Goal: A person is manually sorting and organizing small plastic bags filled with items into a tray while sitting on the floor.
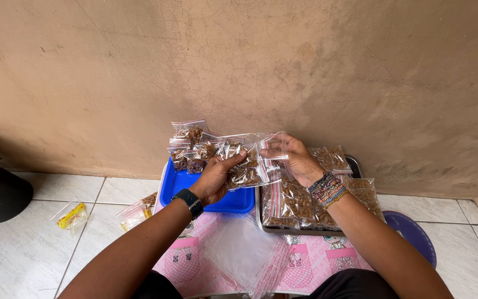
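Nearest to me I see a pink printed cloth [311, 266] spread on the tiled floor [23, 254], with a loose pile of empty clear zip bags [239, 252] lying on it between the two forearms. Off to the near left, on the tiles, sits a small bag with something yellow [71, 216] and another small clear bag [135, 213] just beside the cloth. At the right a purple round lid [413, 232] peeks out from behind the right arm.

Farther on, a metal tray [355, 163] holds filled bags of brown snack pieces [300, 205], and left of it stands a blue plastic tub [181, 185] with more filled bags [192, 149] heaped along its far edge.

Above the gap between tub and tray, both hands are up. My left hand [214, 180], a black watch on its wrist, pinches the small filled bag [247, 166] from below; my right hand [297, 160], beaded bracelets on its wrist, grips that bag's top edge. Beyond rises a bare tan wall [250, 61].
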